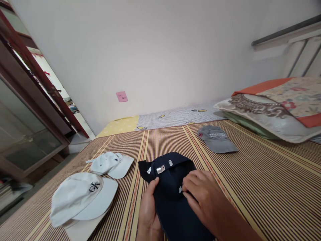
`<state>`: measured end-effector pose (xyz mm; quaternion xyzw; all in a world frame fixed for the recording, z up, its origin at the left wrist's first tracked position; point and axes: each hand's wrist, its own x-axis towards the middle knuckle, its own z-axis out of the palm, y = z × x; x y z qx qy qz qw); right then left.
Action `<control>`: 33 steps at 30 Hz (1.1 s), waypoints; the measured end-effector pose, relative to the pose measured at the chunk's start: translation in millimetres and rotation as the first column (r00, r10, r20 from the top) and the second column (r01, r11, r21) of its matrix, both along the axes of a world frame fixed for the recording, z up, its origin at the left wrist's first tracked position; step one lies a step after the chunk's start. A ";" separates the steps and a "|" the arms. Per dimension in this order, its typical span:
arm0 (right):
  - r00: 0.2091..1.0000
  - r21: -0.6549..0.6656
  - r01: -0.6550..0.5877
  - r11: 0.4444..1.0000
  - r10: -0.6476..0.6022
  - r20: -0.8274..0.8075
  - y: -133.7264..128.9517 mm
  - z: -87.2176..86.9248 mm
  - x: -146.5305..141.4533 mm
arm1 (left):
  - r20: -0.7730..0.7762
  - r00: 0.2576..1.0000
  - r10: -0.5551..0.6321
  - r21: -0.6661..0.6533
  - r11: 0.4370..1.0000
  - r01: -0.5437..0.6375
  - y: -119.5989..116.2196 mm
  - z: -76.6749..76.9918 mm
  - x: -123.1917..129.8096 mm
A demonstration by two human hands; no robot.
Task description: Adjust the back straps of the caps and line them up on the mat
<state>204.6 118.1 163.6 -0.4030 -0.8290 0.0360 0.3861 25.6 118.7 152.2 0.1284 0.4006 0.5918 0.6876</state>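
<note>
A navy baseball cap (pixel 182 216) is in front of me, its brim toward me and its back strap with a metal buckle (pixel 160 169) facing up. My left hand (pixel 148 209) grips the cap's left side, with the thumb on top and the other fingers hidden underneath. On the right side, my right hand (pixel 204 195) has its fingers bent together against the crown, by a small white mark. Part of the crown is covered by those fingers.
Left on the striped mat (pixel 125 142) lie a white cap with a dark monogram (pixel 75 197), a pale brim beneath it, and a smaller white cap (pixel 106 163). A grey cap (pixel 217 139) lies right of centre. Pillows (pixel 263 117) sit at the far right, against the wall side.
</note>
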 end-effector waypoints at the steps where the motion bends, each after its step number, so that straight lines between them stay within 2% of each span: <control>1: 1.000 0.022 0.000 1.000 0.000 0.001 0.1 0.8 0.1 | 0.015 1.000 0.003 -0.044 0.999 -0.003 0.2 1.1 0.7; 3: 1.000 0.070 0.010 0.997 -0.008 -0.019 2.0 0.7 1.1 | 0.043 0.998 0.045 -0.140 0.989 -0.039 -0.1 5.2 2.6; 5: 0.995 0.132 0.061 0.989 -0.049 -0.093 6.0 -1.3 3.7 | 0.050 0.994 0.097 -0.171 0.981 -0.087 -1.3 8.9 4.4; 9: 0.965 0.238 0.192 0.952 -0.140 -0.221 16.4 -7.3 13.7 | -0.007 0.997 0.082 -0.052 0.995 -0.082 -4.7 5.0 6.8; 11: 0.959 0.207 0.216 0.954 -0.167 -0.228 20.2 -10.7 19.1 | -0.074 0.996 0.057 0.023 0.998 -0.056 -6.7 -1.8 8.7; 13: 0.959 0.105 0.217 0.971 -0.192 -0.209 22.5 -14.1 23.7 | -0.133 0.990 0.052 0.068 0.997 -0.044 -8.5 -8.5 11.2; 17: 0.950 -0.085 0.223 0.971 -0.236 -0.204 24.4 -17.8 30.4 | -0.175 0.984 0.033 0.059 0.998 -0.023 -11.1 -13.1 15.6; 23: 0.935 -0.098 0.250 0.963 -0.267 -0.232 23.9 -13.1 33.7 | -0.150 0.989 0.013 0.036 0.999 -0.008 -14.1 -3.8 14.3; 27: 0.937 -0.100 0.226 0.969 -0.245 -0.250 21.8 -10.1 31.6 | -0.135 0.991 -0.019 0.032 0.999 0.023 -15.4 -0.3 11.3; 33: 0.951 -0.157 0.178 0.972 -0.211 -0.228 19.5 -6.9 30.0 | -0.119 0.993 0.005 0.042 0.999 0.000 -15.7 1.7 13.3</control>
